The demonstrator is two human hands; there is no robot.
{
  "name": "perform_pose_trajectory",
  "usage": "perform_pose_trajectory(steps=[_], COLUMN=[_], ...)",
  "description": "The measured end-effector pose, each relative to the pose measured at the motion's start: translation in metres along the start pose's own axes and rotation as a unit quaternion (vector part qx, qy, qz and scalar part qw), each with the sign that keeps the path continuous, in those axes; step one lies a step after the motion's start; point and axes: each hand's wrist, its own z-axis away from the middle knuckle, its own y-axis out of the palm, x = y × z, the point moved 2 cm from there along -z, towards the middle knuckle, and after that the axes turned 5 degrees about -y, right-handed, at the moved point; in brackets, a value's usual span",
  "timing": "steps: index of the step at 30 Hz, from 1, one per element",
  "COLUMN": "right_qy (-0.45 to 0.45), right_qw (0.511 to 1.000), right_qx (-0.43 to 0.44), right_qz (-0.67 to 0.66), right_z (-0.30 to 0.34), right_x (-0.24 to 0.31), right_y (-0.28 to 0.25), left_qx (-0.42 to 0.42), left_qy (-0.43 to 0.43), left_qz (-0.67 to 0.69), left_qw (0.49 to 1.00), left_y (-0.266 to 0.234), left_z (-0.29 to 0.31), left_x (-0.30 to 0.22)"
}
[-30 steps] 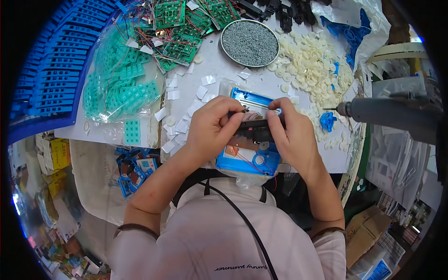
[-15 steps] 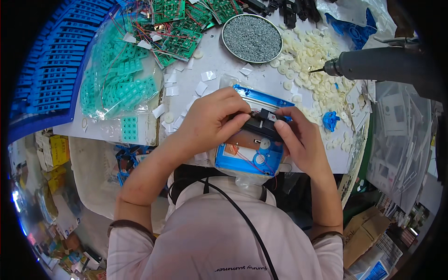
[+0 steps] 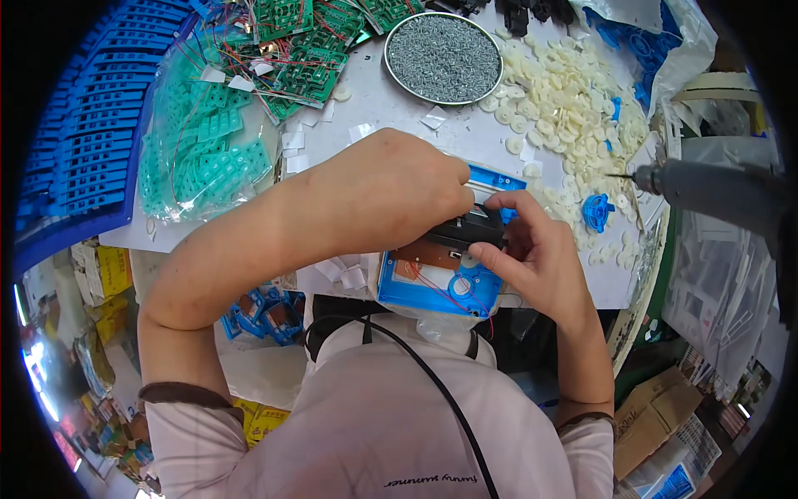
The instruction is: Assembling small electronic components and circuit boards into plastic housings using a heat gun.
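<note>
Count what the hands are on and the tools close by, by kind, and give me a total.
Blue housing: 1
Black part gripped by the left hand and right hand: 1
Round tin of screws: 1
Power screwdriver: 1
Total: 4

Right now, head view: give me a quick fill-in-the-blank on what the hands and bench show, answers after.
1. Both hands, left hand and right hand, grip a small ____ part over the blue housing.
2. The round metal tray is full of small grey ____.
3. The power screwdriver hangs on the person's ____ side.
4. The loose discs heaped beside the tray are ____ in colour.

Missing words: black; screws; right; cream
</note>
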Motion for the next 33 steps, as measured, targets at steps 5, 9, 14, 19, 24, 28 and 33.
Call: perform_pose_trajectory(steps=[5, 9, 14, 19, 24, 28, 33], right_qy=[-0.015, -0.016, -0.025, -0.016, 0.003, -0.185, -0.198], right_qw=[0.999, 1.0, 1.0, 1.0, 1.0, 0.979, 0.949], right_qx=[-0.006, 0.0, 0.006, 0.011, 0.025, -0.008, 0.047], right_qz=[0.033, 0.023, 0.005, -0.001, -0.014, 0.088, 0.239], right_z=[0.0, 0.0, -0.002, -0.001, 0.0, 0.0, -0.002], right_x=[0.001, 0.002, 0.001, -0.003, -0.002, -0.009, -0.004], right_y=[0.001, 0.003, 0.001, 0.002, 0.002, 0.011, 0.009], left_qx=[0.038, 0.099, 0.085, 0.129, 0.089, 0.08, 0.042], left_qy=[0.016, 0.0, 0.0, -0.007, -0.032, -0.053, -0.08], left_qz=[-0.028, -0.065, -0.103, -0.089, -0.117, -0.114, -0.064], left_qw=[0.999, 0.993, 0.991, 0.988, 0.989, 0.989, 0.994], left_y=[-0.005, -0.007, -0.014, -0.013, -0.005, -0.004, 0.002], left_z=[-0.007, -0.012, -0.013, -0.012, 0.005, 0.01, 0.021], left_x=[-0.006, -0.013, -0.024, -0.025, -0.03, -0.033, -0.033])
